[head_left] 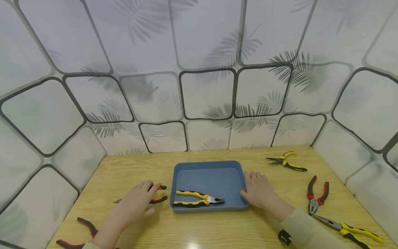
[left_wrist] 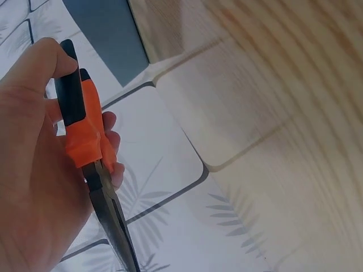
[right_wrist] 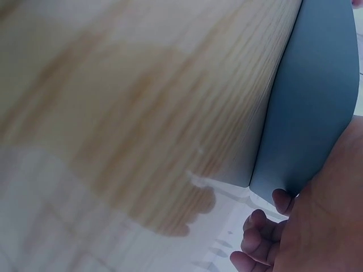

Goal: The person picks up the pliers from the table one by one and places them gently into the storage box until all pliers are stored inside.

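My left hand (head_left: 135, 202) grips orange-and-black long-nose pliers (left_wrist: 85, 141) left of the blue tray (head_left: 205, 176). Their handles point toward the tray, and the slim metal nose (left_wrist: 110, 218) extends back past the palm. In the left wrist view the thumb presses one handle and fingertips show behind the other. My right hand (head_left: 259, 190) holds the tray by its right side, thumb over the rim and the other fingers along the outside. Inside the tray, along its near side, lie yellow-and-black combination pliers (head_left: 199, 199), jaws to the right.
Red-and-black pliers (head_left: 88, 226) lie at the front left, partly behind my left forearm. On the right lie small yellow-and-black long-nose pliers (head_left: 284, 161), red-and-black pliers (head_left: 314, 200) and larger yellow-and-black long-nose pliers (head_left: 345, 228). Patterned walls (head_left: 208, 93) border the wooden table (head_left: 133, 166).
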Available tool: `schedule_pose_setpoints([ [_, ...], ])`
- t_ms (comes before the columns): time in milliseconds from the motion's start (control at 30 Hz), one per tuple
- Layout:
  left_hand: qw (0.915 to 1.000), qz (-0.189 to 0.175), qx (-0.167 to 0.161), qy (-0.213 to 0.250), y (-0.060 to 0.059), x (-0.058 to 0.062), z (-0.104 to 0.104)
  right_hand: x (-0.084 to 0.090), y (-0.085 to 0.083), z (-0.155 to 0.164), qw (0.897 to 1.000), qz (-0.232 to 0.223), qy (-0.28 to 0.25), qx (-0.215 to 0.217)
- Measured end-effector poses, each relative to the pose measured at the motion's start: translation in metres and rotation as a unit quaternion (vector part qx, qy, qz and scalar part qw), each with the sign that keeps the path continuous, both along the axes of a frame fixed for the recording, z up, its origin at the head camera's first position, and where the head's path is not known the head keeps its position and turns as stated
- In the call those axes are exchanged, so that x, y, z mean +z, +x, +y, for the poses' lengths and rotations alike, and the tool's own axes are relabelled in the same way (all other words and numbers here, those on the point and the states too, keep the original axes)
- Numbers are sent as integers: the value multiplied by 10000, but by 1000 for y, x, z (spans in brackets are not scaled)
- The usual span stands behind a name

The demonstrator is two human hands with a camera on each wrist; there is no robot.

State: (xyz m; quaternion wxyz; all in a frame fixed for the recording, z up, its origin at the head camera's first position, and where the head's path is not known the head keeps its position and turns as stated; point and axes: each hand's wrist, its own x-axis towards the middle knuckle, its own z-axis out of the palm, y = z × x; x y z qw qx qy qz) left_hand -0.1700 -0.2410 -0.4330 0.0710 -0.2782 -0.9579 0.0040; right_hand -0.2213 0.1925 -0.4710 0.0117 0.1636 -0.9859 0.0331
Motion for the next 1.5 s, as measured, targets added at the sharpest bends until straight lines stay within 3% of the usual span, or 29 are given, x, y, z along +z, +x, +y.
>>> schedule_pose_setpoints([
  [433,9959,824,-355,-144,-7,2,10,3,1,-2,10000,23,14,-19],
  [1000,9966,564,-434,-409,-18,4,28,2,1,-1,10000,-3,-10,8],
  [1267,9932,877,-694,-334,-23,-2,36,5,3,-1,9999,-17,-70,74],
  [1500,9933,824,-745,-320,-27,-3,46,6,3,-2,9999,-21,-115,52],
])
